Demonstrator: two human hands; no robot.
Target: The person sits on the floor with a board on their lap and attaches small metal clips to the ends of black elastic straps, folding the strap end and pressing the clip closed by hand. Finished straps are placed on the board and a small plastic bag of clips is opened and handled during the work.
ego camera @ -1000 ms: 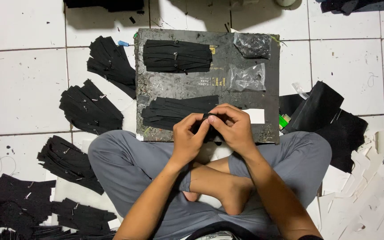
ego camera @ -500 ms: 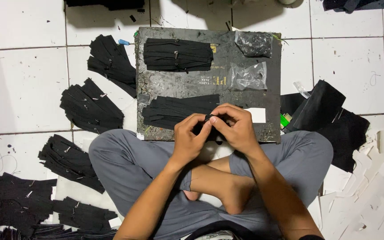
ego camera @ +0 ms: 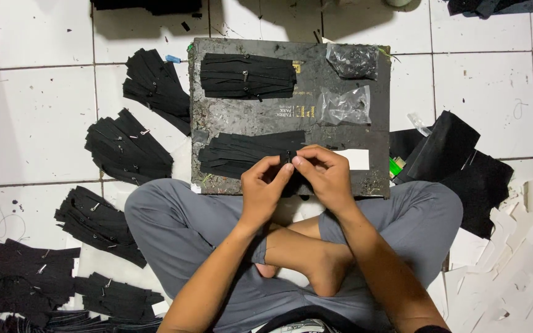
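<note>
I sit cross-legged on a tiled floor with a dark board (ego camera: 254,117) in front of my knees. My left hand (ego camera: 265,188) and my right hand (ego camera: 322,176) meet at the near edge of the board, fingertips pinched together on a small dark piece at the right end of a flat bundle of black strips (ego camera: 242,153). A second bundle of black strips (ego camera: 248,76) lies at the far side of the board. What exactly sits between my fingertips is too small to tell.
Two clear plastic bags (ego camera: 343,106) with small dark parts lie on the board's right half, beside a white slip (ego camera: 354,159). Several pinned black strip bundles (ego camera: 128,148) fan over the floor at left. Black sheets (ego camera: 458,160) and white scraps (ego camera: 513,265) lie at right.
My hands have stayed together at the near bundle, with only small finger movement. The view has shifted slightly.
</note>
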